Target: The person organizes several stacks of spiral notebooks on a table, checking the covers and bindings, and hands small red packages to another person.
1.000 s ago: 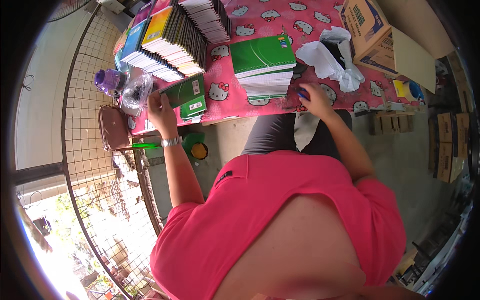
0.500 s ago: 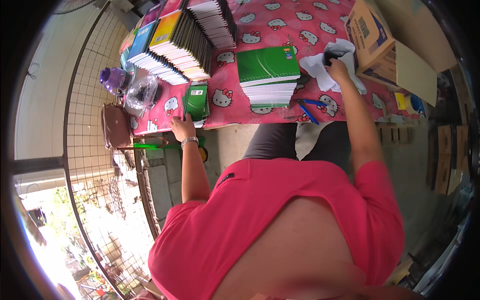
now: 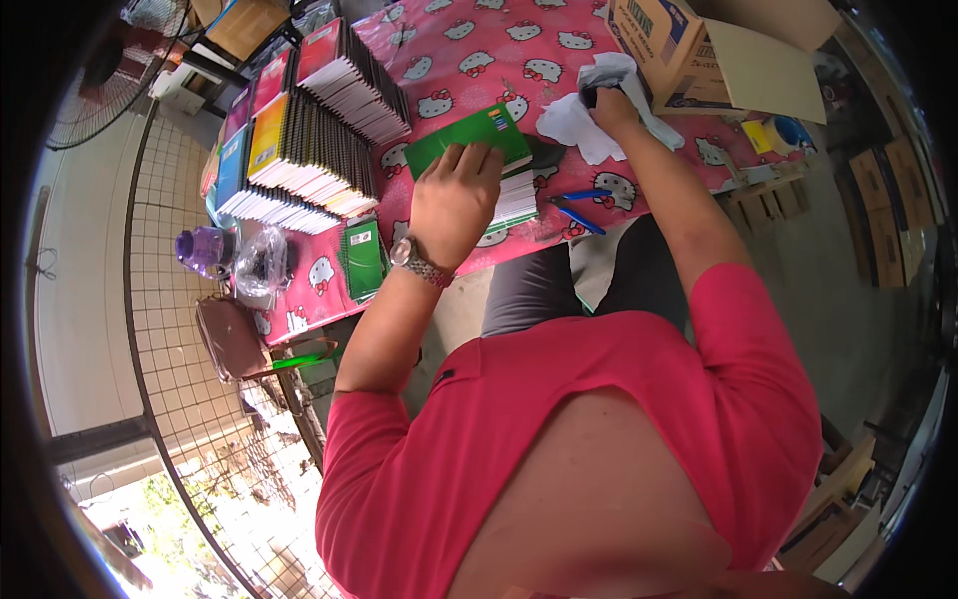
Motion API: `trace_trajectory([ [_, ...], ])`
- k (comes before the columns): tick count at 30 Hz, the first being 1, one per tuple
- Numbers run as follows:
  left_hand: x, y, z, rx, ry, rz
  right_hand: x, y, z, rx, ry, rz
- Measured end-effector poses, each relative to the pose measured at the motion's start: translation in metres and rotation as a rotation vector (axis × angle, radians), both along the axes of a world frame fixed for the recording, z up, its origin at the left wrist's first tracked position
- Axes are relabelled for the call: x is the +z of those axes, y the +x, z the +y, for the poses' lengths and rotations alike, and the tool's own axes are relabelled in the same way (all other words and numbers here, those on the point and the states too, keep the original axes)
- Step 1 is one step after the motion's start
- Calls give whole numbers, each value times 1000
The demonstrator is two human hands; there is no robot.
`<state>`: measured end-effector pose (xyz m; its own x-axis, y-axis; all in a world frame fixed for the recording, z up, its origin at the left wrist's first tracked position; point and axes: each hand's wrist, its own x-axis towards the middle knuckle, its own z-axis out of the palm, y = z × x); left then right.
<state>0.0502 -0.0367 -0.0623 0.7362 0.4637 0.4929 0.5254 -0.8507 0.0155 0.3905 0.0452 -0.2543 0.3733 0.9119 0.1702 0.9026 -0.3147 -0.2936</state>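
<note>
The largest thing before me is the table [image 3: 499, 80] under its pink cloth. At its far right stands the open cardboard box [image 3: 649, 45]; at its left, the rows of coloured spiral notebooks [image 3: 314, 150]. Near the middle lies the green notebook stack [image 3: 464, 132], partly hidden by my left hand [image 3: 457, 195]. Those fingers lie close together, bent over the top cover; I can't tell whether they pinch it. I judge the stack heavy and apt to slide, each book light, its cover bendy and slick, best taken by the edges with thumb beneath. My right hand [image 3: 612, 110] reaches into the crumpled white sheet [image 3: 579, 128], soft and light by its look; its fingertips are hidden, so I can't tell what they hold. Smaller still are the little green notebooks [image 3: 363, 262] and the blue-handled pliers [image 3: 581, 215].
</note>
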Motion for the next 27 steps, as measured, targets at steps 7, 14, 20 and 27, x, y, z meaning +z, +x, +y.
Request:
trace_trajectory([
  [7,29,-11,12,-143,-234,-52,13,-1,5,-96,-143,120],
  [14,38,8,32,-1,23,-170,-6,5,4,-78,-30,38],
  [20,19,21,38,125,134,-234,12,-3,3,-138,103,142],
  [27,12,28,42,209,197,-255,148,-59,-30,583,444,717],
])
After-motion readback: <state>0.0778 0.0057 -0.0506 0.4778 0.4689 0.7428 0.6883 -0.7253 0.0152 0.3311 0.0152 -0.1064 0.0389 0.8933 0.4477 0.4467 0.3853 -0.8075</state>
